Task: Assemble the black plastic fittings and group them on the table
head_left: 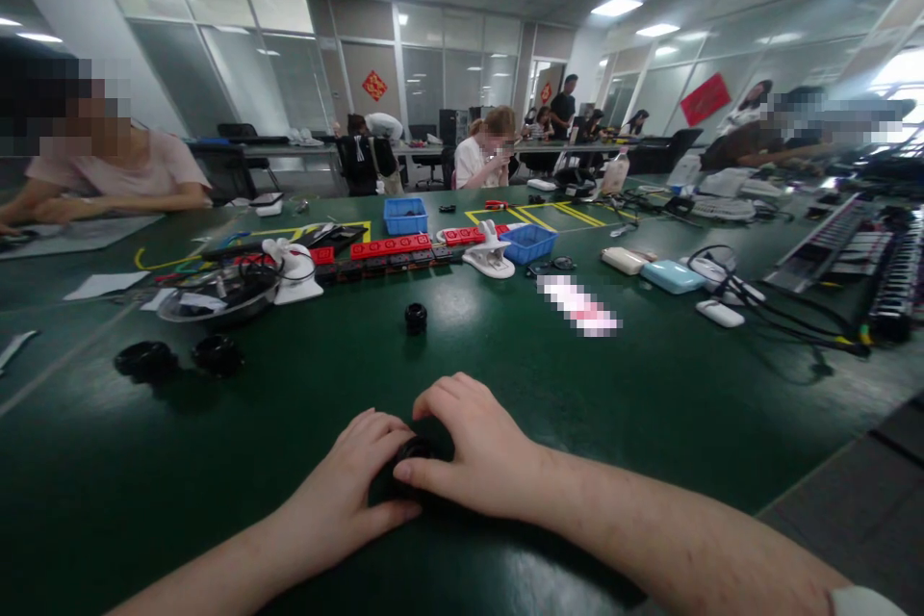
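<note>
My left hand (pixel 368 476) and my right hand (pixel 473 448) meet over the green table (pixel 577 385), close to its near side. Between them is a small black round part (pixel 417 449), mostly covered by my fingers, so its kind is unclear. The left fingers curl around its left side, with the thumb low in front. My right hand arches over it from the right, thumb against its near face. A similar black ringed part (pixel 416 319) stands further up the table. Two larger black round parts (pixel 146 361) (pixel 218 356) sit on the left.
A metal bowl (pixel 217 303) of cables and a white clip stand (pixel 293 271) are at back left. Red blocks (pixel 390 245), a blue bin (pixel 405 216) and another white clip (pixel 491 255) line the middle. Cables and a light blue case (pixel 673 277) lie right. People sit around.
</note>
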